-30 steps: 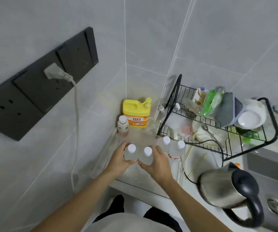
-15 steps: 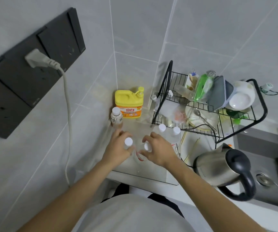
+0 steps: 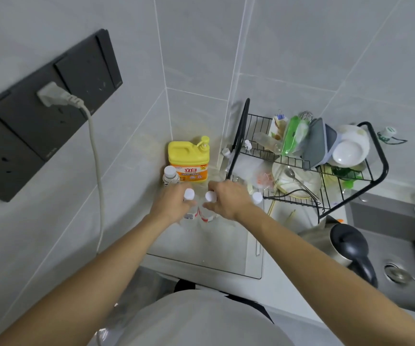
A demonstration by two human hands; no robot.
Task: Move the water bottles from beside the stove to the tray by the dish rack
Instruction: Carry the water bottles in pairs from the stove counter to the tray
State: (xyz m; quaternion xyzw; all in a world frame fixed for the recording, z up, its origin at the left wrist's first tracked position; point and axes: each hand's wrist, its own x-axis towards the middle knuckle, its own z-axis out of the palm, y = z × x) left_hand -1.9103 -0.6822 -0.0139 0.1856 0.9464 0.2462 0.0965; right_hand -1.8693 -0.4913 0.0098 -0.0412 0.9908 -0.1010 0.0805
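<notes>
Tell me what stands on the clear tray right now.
On the clear tray: two white-capped water bottles, one gripped by the left hand, one by the right hand, plus a third bottle beside the dish rack. The hands cover the bottles' upper bodies and anything behind them.

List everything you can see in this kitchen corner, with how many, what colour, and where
water bottles: three visible, clear with white caps, on tray
tray: one, clear, left of rack
small bottle: one, white cap, beside detergent
detergent jug: one, yellow, corner
dish rack: one, black wire, right of tray
kettle: one, steel and black, by sink
socket panel: one, black, left wall
left hand: grips one bottle
right hand: grips another bottle
</notes>
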